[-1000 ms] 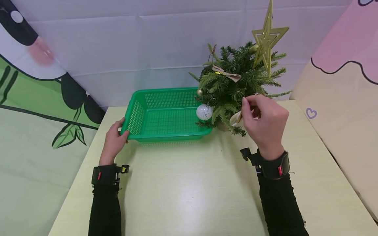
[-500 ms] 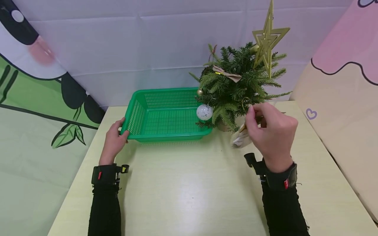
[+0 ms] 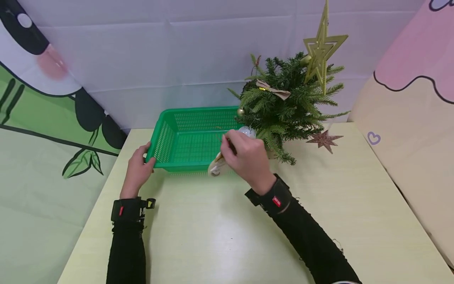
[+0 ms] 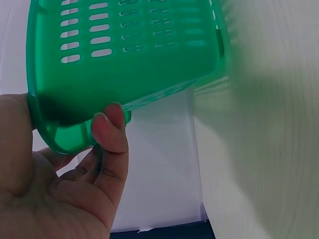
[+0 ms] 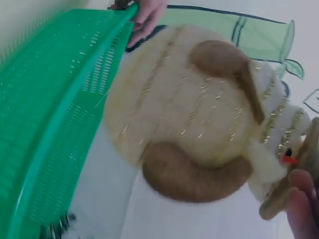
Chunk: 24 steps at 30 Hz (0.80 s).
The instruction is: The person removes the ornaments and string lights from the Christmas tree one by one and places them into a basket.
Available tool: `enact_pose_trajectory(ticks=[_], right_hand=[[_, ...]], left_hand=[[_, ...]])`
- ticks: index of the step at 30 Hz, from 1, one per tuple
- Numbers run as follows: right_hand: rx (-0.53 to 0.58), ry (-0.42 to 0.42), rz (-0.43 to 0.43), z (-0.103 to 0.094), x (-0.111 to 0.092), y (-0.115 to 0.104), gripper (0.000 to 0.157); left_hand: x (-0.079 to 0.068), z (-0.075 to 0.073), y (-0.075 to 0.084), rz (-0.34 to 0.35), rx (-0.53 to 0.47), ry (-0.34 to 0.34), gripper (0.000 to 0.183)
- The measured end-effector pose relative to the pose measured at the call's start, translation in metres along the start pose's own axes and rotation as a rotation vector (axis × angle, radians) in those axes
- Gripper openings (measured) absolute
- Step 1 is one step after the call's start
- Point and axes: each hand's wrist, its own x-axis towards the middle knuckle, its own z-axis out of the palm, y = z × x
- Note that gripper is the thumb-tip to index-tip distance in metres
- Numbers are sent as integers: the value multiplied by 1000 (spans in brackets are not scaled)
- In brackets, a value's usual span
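Observation:
My right hand (image 3: 248, 157) pinches a plush snowman ornament (image 3: 215, 167), which hangs at the front rim of the green plastic basket (image 3: 188, 165). Up close in the right wrist view, the snowman (image 5: 179, 109) has a round cream body with gold stripes, brown arms and a small red nose. Fingertips (image 5: 301, 191) show at its head end. On the basket's left end, my left hand (image 3: 137, 169) grips the rim. The left wrist view shows that hand (image 4: 75, 199) with thumb and fingers around the basket's corner (image 4: 134, 79).
A small Christmas tree (image 3: 287, 106) stands right of the basket. It carries a gold star (image 3: 325, 49), a beige bow (image 3: 274, 90), a white ball (image 3: 248, 131), a small gold ball (image 3: 240, 112) and a pinkish star (image 3: 325, 141). Behind rises a fabric backdrop (image 3: 213, 51).
My right hand has drawn away from the tree's lower right and moved left to the basket with the snowman ornament, uncovering the pinkish star. The left hand stays on the rim.

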Motion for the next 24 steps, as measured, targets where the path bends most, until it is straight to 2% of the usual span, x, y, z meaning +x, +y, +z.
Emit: enact_pose_trajectory(ticks=[6, 11, 15, 19, 24], right_hand=[[49, -110, 148, 56, 16, 3, 19], [-36, -228, 225, 94, 25, 16, 23], [-122, -357, 296, 115, 31, 27, 22], [-183, -535, 397, 131, 33, 35, 32], [-229, -696, 464, 149, 29, 42, 24]], left_hand=[[0, -1, 0, 7, 16, 1, 58], [-1, -1, -1, 17, 12, -5, 58], [-2, -1, 1, 18, 15, -4, 58], [-2, -1, 1, 14, 22, -4, 59], [-2, -1, 0, 2, 18, -7, 59]])
